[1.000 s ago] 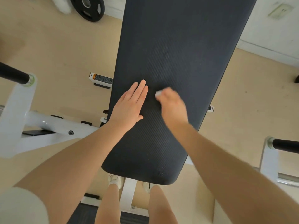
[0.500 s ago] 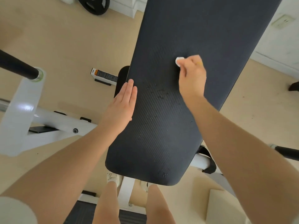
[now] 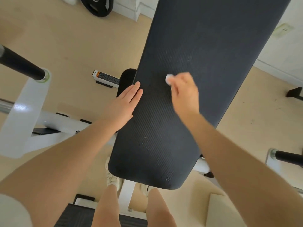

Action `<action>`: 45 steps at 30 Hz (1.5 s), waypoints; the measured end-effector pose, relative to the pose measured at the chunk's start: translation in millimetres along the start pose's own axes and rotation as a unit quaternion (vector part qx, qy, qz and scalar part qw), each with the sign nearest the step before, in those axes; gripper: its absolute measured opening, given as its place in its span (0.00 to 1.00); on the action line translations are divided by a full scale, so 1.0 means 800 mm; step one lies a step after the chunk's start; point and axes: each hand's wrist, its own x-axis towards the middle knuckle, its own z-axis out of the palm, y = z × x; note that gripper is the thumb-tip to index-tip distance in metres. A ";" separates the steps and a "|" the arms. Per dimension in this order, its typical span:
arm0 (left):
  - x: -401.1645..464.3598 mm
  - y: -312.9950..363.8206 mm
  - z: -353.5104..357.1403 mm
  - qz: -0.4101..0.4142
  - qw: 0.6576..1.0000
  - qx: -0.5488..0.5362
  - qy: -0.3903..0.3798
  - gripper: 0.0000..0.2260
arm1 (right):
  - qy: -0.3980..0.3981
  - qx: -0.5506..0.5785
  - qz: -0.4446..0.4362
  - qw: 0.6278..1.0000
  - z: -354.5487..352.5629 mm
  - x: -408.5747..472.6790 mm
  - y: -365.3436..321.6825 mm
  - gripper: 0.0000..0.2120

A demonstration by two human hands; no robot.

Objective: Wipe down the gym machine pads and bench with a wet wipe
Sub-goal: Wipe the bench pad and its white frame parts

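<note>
Since half a second ago the right hand (image 3: 184,92) has drawn the wipe back down the pad, nearer the body; one second ago it sat lower still, so the strokes run up and down the length. Small balled white wet wipe (image 3: 168,78) pinched in curled right fingers, only a tip showing past the knuckles, pressed onto the long black ribbed vinyl bench pad (image 3: 205,46).

Left hand (image 3: 121,104) lies flat, fingers straight and together, holding nothing, on the pad's edge just left of the wiping hand and slightly nearer the body.

Damp specks show on the pad below the grip, toward the rounded near end, and a few faint ones just above it. Judgement: the near and middle stretch has had passes; the far stretch beyond the grip looks dry and undone, and its sides cannot be judged. The other machine pads are not seen being touched; likely all still to do.

Outward from the grip: white steel frame (image 3: 24,115) with black foam roller (image 3: 21,64) far to the left, black weight plate (image 3: 98,5) on the beige floor beyond, another black roller (image 3: 288,158) to the right.
</note>
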 end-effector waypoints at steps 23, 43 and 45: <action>-0.005 -0.022 0.014 -0.166 0.864 -0.473 -0.044 0.29 | 0.050 -0.046 -0.020 0.997 0.031 0.059 -0.021 0.06; 0.005 -0.021 0.021 -0.159 0.912 -0.377 0.020 0.27 | 0.037 0.017 0.041 0.998 0.042 0.113 -0.073 0.12; 0.008 -0.024 0.025 -0.151 0.914 -0.377 0.014 0.27 | 0.006 -0.006 0.014 1.000 0.056 0.100 -0.075 0.09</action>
